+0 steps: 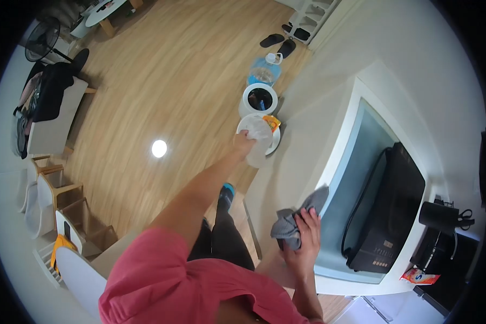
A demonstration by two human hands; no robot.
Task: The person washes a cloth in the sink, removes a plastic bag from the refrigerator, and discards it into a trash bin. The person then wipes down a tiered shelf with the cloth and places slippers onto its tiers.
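Observation:
My left hand (244, 143) is stretched out over the bins on the floor, its fingers closed on a translucent plastic container (259, 143). Beneath it stands a white bin (276, 141) with an orange wrapper (271, 123) at its rim. Close to my body, my right hand (306, 237) is closed round a crumpled grey cloth (289, 225), beside the white frame of the glass-topped counter (329, 216).
Beyond the bin stand a round-topped white bin (260, 99), a blue water bottle (265, 70) and dark slippers (272, 40). A black appliance (391, 216) lies on the counter. Chairs (46, 194), a bench (56, 124) and a fan (43, 40) are at the left.

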